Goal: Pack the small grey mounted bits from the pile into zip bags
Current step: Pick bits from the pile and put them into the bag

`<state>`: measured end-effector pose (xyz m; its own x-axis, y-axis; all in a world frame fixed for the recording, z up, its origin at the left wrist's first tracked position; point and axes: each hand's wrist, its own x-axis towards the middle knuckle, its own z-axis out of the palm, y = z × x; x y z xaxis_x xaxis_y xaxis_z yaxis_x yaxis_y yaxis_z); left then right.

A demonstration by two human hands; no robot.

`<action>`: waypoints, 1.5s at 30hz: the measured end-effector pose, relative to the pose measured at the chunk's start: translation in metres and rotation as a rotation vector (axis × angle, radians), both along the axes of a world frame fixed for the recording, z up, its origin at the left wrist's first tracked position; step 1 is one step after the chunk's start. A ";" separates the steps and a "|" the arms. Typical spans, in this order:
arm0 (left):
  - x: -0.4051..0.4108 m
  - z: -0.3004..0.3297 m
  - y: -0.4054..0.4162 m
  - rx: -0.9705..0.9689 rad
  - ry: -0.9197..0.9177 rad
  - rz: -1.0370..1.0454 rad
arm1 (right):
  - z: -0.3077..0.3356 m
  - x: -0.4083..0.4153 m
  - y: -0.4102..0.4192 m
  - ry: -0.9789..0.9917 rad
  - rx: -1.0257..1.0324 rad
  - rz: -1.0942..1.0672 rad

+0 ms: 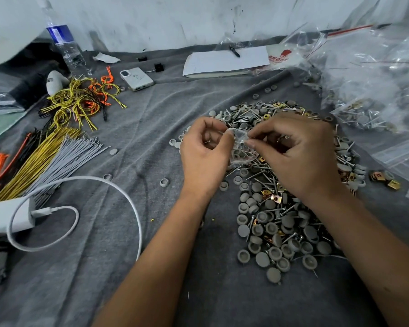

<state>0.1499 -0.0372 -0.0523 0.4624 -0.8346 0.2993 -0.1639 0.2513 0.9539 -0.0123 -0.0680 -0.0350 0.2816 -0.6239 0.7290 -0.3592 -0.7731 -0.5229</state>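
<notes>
Clear zip bag (240,147) thin, limp, slippery; left hand (204,152) and right hand (300,152) fingers pinch mouth edges above pile (279,223); hold by seal

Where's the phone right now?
In the head view, the phone lies face down on the grey cloth, far left of centre, between the tangle of coloured wires and the notepad.

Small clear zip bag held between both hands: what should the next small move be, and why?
Probably press the small clear zip bag closed along its top. The left hand and right hand pinch its upper edge, and screws and grey caps already sit inside, above the pile of grey caps and screws.
</notes>
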 end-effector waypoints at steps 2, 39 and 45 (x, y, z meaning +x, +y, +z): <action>0.000 0.001 0.000 0.001 0.002 0.000 | -0.001 0.001 0.001 0.017 0.002 -0.008; 0.013 0.009 0.004 -0.240 -0.065 0.427 | -0.009 0.005 -0.005 0.025 0.547 0.401; 0.008 0.009 0.004 -0.211 -0.057 0.358 | -0.006 0.009 0.002 -0.164 0.754 0.595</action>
<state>0.1577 -0.0333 -0.0433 0.6898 -0.5417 0.4803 -0.3279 0.3576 0.8744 -0.0034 -0.0662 -0.0411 0.6321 -0.7319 0.2547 0.1034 -0.2461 -0.9637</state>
